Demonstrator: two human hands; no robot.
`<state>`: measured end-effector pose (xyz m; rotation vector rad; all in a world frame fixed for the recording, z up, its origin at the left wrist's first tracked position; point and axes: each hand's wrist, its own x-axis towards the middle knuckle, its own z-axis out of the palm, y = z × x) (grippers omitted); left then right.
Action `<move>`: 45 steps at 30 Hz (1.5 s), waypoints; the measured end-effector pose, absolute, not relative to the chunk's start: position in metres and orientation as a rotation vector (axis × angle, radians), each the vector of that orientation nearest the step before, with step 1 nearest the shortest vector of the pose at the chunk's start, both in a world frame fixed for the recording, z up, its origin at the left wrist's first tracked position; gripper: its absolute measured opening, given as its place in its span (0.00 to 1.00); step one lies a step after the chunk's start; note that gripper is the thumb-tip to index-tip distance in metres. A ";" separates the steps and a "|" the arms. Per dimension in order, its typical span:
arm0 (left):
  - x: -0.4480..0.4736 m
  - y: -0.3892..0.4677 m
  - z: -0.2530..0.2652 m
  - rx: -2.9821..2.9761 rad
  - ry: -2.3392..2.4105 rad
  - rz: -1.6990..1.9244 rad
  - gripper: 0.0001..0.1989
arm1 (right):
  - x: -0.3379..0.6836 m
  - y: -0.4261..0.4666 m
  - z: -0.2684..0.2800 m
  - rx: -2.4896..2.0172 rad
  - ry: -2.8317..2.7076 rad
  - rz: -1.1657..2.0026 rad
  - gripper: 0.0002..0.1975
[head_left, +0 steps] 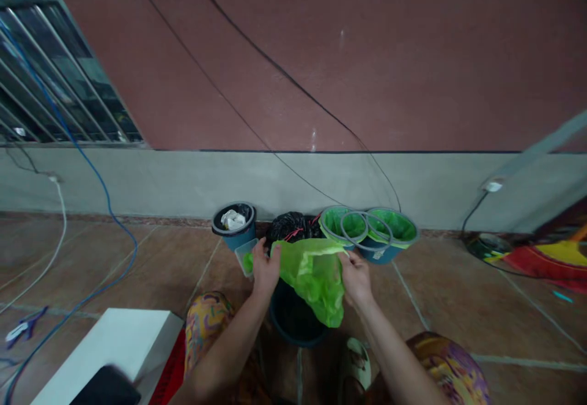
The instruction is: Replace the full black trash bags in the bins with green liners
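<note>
A green plastic bag hangs between my two hands, its top edge stretched wide. My left hand pinches the bag's left side, while my right hand grips its right corner. Under the bag stands a dark bucket-like bin, its mouth partly covered by the hanging plastic. Just beyond my left hand is a clear plastic container with something green inside.
Along the wall stand a blue bin with a black liner, black tied bags and two green-lined bins with a loose grey ring on top. A white box, a black phone-like object and a blue cable are at left.
</note>
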<state>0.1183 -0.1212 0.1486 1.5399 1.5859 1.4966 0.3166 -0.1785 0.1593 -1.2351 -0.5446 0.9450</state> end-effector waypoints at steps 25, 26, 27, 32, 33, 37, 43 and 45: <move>0.189 -0.112 0.154 1.905 1.250 1.091 0.19 | 0.277 -0.205 0.192 -1.106 -0.867 1.307 0.18; 0.190 -0.112 0.154 1.888 1.217 1.129 0.20 | 0.276 -0.205 0.192 -1.103 -0.864 1.312 0.18; 0.191 -0.113 0.153 1.867 1.179 1.153 0.20 | 0.276 -0.205 0.192 -1.100 -0.863 1.322 0.18; 0.190 -0.104 0.145 1.720 1.199 1.080 0.17 | 0.273 -0.208 0.197 -1.085 -0.881 1.354 0.16; 0.187 -0.101 0.142 1.698 1.282 1.044 0.17 | 0.275 -0.209 0.200 -1.083 -0.889 1.350 0.16; 0.166 -0.094 0.125 1.627 1.636 0.967 0.20 | 0.287 -0.214 0.210 -1.126 -0.933 1.335 0.17; 0.128 -0.093 0.101 1.533 1.780 0.921 0.18 | 0.322 -0.202 0.200 -1.391 -1.007 0.955 0.21; 0.116 -0.096 0.095 1.515 1.786 0.944 0.18 | 0.336 -0.198 0.195 -1.449 -1.064 0.795 0.21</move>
